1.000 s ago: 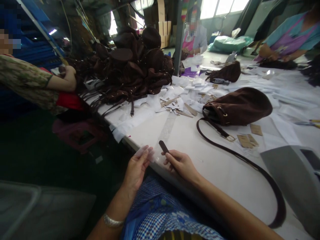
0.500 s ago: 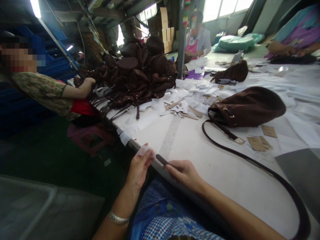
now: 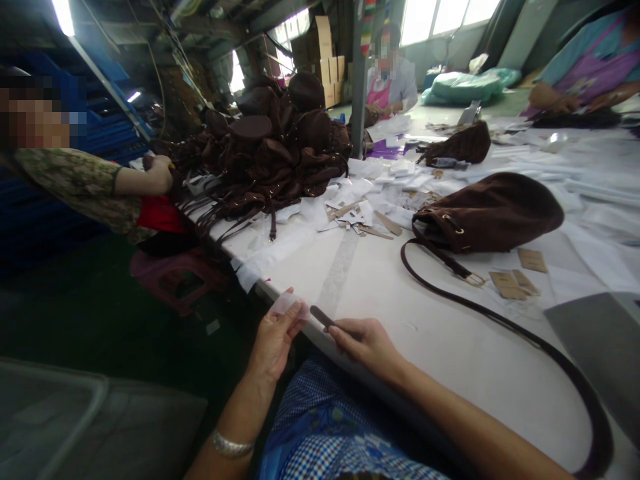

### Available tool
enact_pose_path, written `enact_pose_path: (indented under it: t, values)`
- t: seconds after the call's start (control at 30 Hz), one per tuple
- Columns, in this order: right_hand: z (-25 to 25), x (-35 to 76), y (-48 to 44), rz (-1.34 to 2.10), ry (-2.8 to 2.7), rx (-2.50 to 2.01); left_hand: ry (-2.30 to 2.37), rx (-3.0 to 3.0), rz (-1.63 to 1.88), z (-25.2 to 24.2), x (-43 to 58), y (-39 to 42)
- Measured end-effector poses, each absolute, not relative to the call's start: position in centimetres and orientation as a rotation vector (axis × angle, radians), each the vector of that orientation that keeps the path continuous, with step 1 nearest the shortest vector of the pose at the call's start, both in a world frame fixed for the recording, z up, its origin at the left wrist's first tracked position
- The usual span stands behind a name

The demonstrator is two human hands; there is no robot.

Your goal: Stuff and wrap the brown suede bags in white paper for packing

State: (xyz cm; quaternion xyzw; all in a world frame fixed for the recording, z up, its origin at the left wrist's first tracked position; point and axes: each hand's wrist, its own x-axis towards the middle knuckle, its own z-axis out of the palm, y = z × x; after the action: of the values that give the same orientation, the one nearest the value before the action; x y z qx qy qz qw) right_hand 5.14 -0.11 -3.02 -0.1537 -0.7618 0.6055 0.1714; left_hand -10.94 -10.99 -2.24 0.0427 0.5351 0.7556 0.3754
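At the table's near edge, my left hand [image 3: 273, 343] pinches a small piece of thin whitish translucent sheet [image 3: 284, 303] between thumb and fingers. My right hand [image 3: 369, 343], just to the right, grips a flat dark strip with a rounded tip [image 3: 319, 315]. The strip points at the sheet, and a narrow gap seems to lie between them. What the far end of the strip joins is hidden in my palm. A dark brown bucket bag [image 3: 493, 213] lies on its side beyond my right hand. Its long strap [image 3: 500, 320] with a gold buckle curves across the table to the lower right.
A big heap of brown bags [image 3: 270, 140] fills the far left of the table [image 3: 295, 260]. Paper and cardboard scraps [image 3: 357, 217] lie in the middle. A co-worker [image 3: 75, 180] sits on the left by a stool [image 3: 175, 273]; two others work across the table. A grey panel [image 3: 595, 347] lies at right.
The view has shifted slightly. The co-worker at left has drawn a hand back a little from the heap. Both my hands keep their holds, almost unmoved.
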Motion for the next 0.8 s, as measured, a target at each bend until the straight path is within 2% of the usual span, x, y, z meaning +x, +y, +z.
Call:
enact_pose_path:
  t: [0.23,0.8]
  values:
    - [-3.06,5.14,-0.08,1.721,-2.214,-0.403,1.352,0.129,1.912,-2.29,-10.59,-11.05]
    - [-3.6,5.56,-0.58,1.418,-2.147,-0.428,1.464,0.098,1.862,-2.55,-10.81,-11.24]
